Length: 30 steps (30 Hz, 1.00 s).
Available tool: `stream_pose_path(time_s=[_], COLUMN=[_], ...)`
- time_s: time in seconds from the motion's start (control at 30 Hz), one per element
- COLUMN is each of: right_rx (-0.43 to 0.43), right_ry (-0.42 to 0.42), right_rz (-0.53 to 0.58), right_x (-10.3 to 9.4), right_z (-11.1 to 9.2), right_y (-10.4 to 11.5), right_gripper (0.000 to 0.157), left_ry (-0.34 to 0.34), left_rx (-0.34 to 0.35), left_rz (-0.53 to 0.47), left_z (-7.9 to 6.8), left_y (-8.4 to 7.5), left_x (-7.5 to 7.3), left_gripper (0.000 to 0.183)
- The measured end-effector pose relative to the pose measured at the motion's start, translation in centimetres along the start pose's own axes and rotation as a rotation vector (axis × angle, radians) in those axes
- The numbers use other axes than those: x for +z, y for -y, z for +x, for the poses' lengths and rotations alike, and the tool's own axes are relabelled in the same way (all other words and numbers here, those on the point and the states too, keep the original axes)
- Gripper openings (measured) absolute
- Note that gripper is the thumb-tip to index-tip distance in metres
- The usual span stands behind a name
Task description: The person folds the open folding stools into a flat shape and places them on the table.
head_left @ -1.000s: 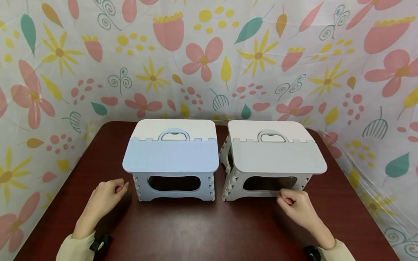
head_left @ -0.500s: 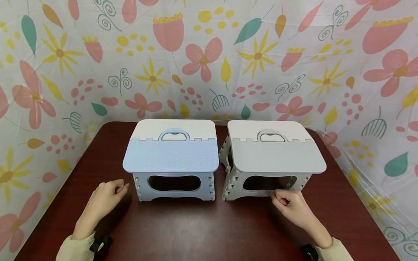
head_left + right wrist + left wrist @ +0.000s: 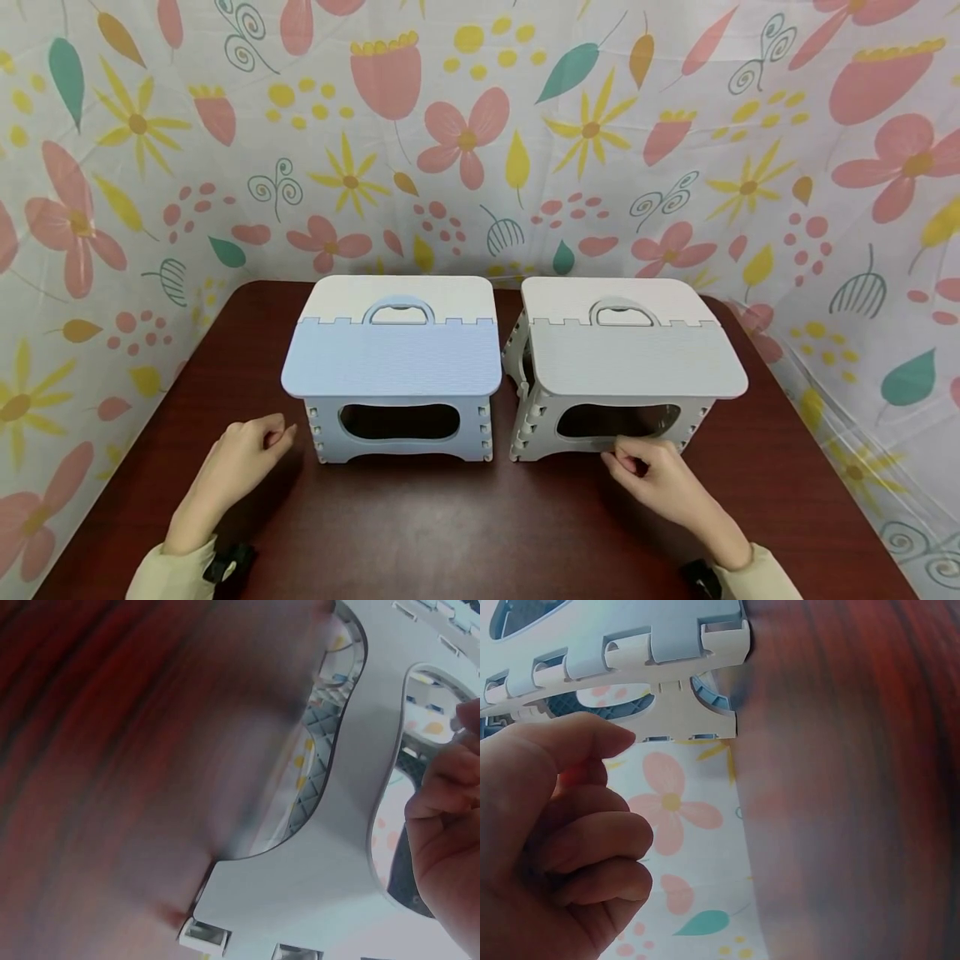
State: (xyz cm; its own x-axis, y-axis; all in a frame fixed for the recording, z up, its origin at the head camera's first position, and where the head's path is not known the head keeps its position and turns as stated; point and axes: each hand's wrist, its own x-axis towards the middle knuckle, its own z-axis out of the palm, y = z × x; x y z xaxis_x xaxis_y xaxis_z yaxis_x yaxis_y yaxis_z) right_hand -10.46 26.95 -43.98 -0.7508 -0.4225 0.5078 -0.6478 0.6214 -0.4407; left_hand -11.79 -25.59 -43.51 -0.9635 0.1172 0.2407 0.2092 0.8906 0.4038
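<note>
Two folding step stools stand upright side by side on the dark red table. The blue and white stool (image 3: 393,358) is on the left, the grey and white stool (image 3: 633,358) on the right. My left hand (image 3: 234,462) lies on the table left of the blue stool, apart from it. Its fingers are curled with nothing in them, as the left wrist view confirms. My right hand (image 3: 660,483) is in front of the grey stool's lower front panel, covering part of its bottom edge. Curled fingers (image 3: 442,780) hold nothing; whether they touch the panel I cannot tell.
The dark red table (image 3: 420,533) extends in front of both stools. A patterned floral curtain (image 3: 465,133) hangs behind and along both sides. Each stool top has a carry handle (image 3: 399,310), folded flat. A narrow gap separates the stools.
My right hand has slid left along the front of the grey stool, its fingers still curled. The left hand and both stools have stayed in place.
</note>
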Motion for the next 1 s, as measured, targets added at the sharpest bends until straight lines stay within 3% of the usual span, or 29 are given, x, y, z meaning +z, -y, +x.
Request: stream_pose_path(time_s=[0.63,1.0], right_rx=[0.005,-0.056], right_ry=[0.117,0.152], right_rz=[0.029,0.019], right_x=[1.0,1.3], right_z=[0.6,0.9], right_y=[1.1,1.6], right_gripper=[0.025,0.016], left_ry=[0.084,0.155], left_rx=[-0.011,-0.033], left_rz=[-0.043,-0.063], left_z=[0.0,-0.1], left_y=[-0.1,-0.3], left_x=[0.1,-0.2], left_gripper=[0.033,0.016])
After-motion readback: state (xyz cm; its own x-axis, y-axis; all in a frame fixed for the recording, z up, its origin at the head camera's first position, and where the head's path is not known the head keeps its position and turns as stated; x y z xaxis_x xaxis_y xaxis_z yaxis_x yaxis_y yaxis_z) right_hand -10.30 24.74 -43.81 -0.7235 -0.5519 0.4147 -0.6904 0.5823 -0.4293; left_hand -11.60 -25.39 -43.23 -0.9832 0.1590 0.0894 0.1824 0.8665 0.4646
